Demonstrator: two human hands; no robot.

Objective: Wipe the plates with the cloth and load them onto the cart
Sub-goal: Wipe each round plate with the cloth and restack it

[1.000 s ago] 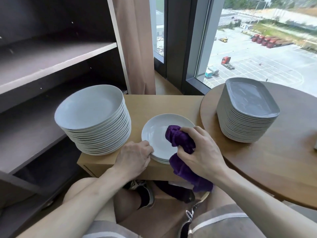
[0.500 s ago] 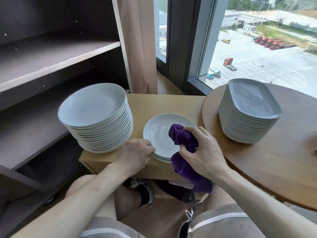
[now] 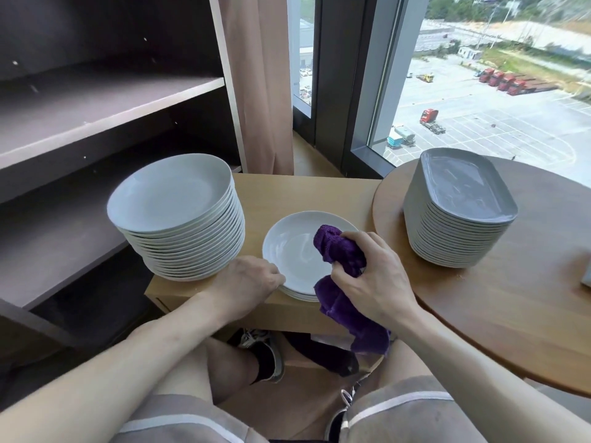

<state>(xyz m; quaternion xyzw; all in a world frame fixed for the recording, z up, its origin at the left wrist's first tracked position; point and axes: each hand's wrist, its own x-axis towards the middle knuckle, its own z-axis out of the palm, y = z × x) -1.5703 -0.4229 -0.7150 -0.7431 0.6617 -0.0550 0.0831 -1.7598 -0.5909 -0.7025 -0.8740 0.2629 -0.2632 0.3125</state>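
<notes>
A short stack of small white plates (image 3: 292, 247) lies on the light wooden stand (image 3: 307, 193) in front of me. My left hand (image 3: 243, 284) grips the near-left rim of the top plate. My right hand (image 3: 372, 276) holds a bunched purple cloth (image 3: 339, 247) and presses it onto the right side of that plate; the cloth's tail hangs down past the stand's front edge. To the left on the same stand rises a tall stack of larger white plates (image 3: 179, 215).
A tall stack of grey oblong plates (image 3: 457, 206) stands on the round brown table (image 3: 511, 314) at the right. Dark open shelves (image 3: 96, 107) fill the left side. A curtain (image 3: 259, 75) and a window lie behind. My knees are below the stand.
The cloth and my right hand have shifted only slightly on the top plate. My left hand keeps its grip on the rim. The view has drifted a little.
</notes>
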